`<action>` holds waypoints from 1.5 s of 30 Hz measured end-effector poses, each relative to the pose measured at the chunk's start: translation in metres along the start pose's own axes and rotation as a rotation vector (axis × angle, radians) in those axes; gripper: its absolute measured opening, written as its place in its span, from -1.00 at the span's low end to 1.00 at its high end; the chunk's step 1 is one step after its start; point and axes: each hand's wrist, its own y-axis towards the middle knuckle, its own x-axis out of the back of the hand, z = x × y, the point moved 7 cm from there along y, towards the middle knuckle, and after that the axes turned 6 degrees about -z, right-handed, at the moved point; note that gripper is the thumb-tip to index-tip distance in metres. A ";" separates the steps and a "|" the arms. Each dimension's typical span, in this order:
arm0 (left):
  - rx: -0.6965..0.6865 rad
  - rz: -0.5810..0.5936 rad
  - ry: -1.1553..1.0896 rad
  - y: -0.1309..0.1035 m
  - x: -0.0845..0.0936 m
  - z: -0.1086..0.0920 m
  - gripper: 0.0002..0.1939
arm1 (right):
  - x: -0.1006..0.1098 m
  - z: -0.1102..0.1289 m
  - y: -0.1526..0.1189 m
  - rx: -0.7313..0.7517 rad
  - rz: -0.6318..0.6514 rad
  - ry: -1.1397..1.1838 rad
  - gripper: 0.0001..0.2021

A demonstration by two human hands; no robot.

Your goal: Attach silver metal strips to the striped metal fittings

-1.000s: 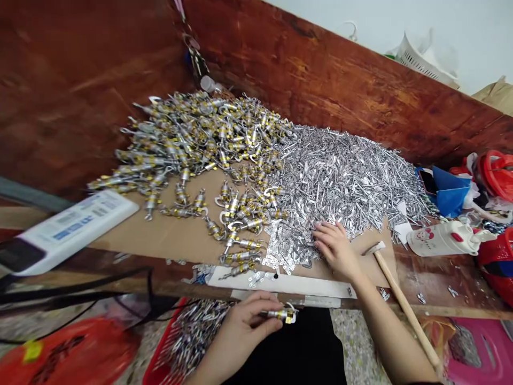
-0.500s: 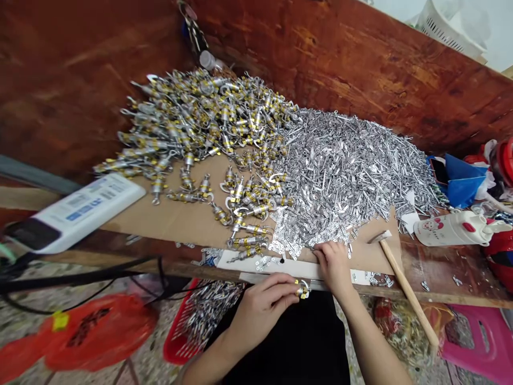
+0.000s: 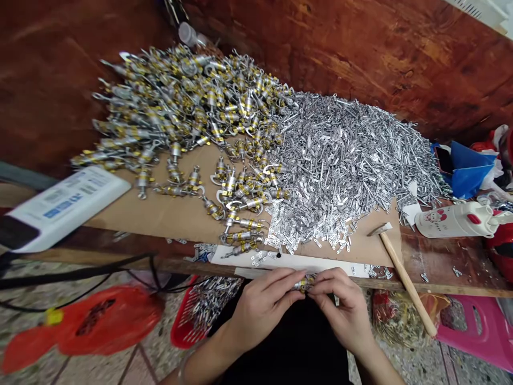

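A small silver and yellow metal assembly (image 3: 303,284) is pinched between the fingertips of my left hand (image 3: 266,305), in front of the bench edge. My right hand (image 3: 340,305) meets it from the other side, its fingers closed at the assembly's right end; any smaller part between them is too hidden to tell. Beyond my hands lies a large heap of small silver links and pins (image 3: 332,166). To its left are piled many silver and yellow assemblies with hooks (image 3: 192,101), some spread singly on brown cardboard (image 3: 160,214).
A wooden-handled hammer (image 3: 404,278) lies across the bench edge at right, near a white bottle (image 3: 457,220) and a blue holder (image 3: 471,168). A white box-like object (image 3: 68,206) sits at left. Below are a red basket (image 3: 182,323), an orange bag (image 3: 108,321) and a pink stool (image 3: 476,331).
My right hand has left the edge of the link heap and come down to the assembly in my left hand. The camera view has shifted slightly.
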 end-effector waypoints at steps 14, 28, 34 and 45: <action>0.346 -0.023 -0.257 0.002 -0.008 0.015 -0.94 | 0.008 -0.015 -0.007 0.040 -0.074 -0.186 -0.91; 0.110 0.191 -0.065 -0.027 -0.028 0.010 -0.89 | -0.016 -0.038 -0.035 -0.216 0.189 -0.351 -0.88; -0.228 0.076 0.335 -0.052 -0.037 0.013 -0.80 | -0.023 -0.061 -0.029 -0.382 0.129 -0.445 -0.88; -0.108 0.257 0.440 -0.037 -0.042 0.011 -0.77 | 0.000 -0.076 0.029 -0.297 -0.050 -0.525 -0.91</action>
